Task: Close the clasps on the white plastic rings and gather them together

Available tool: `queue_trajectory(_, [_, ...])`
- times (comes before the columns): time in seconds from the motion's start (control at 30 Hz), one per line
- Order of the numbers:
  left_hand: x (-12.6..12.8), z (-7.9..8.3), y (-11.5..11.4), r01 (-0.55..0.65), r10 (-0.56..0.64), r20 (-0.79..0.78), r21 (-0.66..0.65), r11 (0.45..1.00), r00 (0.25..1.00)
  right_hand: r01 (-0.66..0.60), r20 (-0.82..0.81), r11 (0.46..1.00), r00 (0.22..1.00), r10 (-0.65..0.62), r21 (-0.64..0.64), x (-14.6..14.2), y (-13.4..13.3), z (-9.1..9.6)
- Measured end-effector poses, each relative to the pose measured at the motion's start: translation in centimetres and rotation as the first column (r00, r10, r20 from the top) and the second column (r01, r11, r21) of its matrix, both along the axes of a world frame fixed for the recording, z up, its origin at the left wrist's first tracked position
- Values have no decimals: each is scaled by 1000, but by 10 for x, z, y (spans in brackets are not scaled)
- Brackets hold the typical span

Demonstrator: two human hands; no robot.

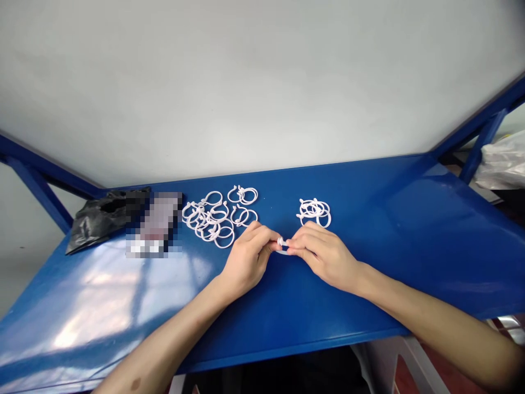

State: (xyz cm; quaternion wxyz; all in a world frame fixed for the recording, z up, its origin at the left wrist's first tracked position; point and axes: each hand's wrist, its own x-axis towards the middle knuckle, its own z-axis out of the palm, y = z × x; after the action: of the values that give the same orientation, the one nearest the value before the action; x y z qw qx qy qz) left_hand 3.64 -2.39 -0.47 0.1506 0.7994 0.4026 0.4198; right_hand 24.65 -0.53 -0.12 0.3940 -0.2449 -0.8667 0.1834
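Between my two hands is a white plastic ring [283, 252] with a small knobbed end, held just above the blue table. My left hand [249, 256] pinches it from the left, close to the knob. From the right, the fingertips of my right hand [324, 253] grip its other side. Most of the ring is hidden by my fingers. Beyond my left hand lies a loose pile of similar white rings [207, 219], some overlapping. A smaller cluster of white rings [314, 210] rests just past my right hand.
A black plastic bag [98, 219] and a blurred-out flat object [158, 221] lie on the left of the blue table [389, 219]. Blue frame bars [476, 153] rise at both sides, with a pale wall [262, 82] behind. Below the front edge stands a white stool [414, 361].
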Motion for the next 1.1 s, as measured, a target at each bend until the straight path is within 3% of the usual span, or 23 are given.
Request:
queue_trajectory(0.17, [-3,3,-1,70,-68,-29,81,994,997,-15,22,999,1000,14,36,0,-3,-2])
queue_trajectory(0.43, [-4,3,0,94,-88,-89,64,994,992,15,52,989,998,-23,150,0,3,-1])
queue_trajectory(0.53, [-7,9,2,71,-69,-234,-1,998,970,161,70,964,981,-179,214,8,18,6])
queue_trajectory(0.63, [-16,14,6,-15,-16,-417,-71,997,909,361,111,899,911,-396,247,19,33,11])
queue_trajectory(0.7, [-24,16,10,-74,18,-512,-90,993,859,413,164,871,871,-463,264,25,40,12])
queue_trajectory(0.9, [-35,13,17,-111,8,-668,-112,987,745,306,389,903,825,-410,301,32,41,4])
queue_trajectory(1.1, [-34,11,18,-123,7,-670,-126,984,742,332,386,890,812,-438,313,28,39,5])
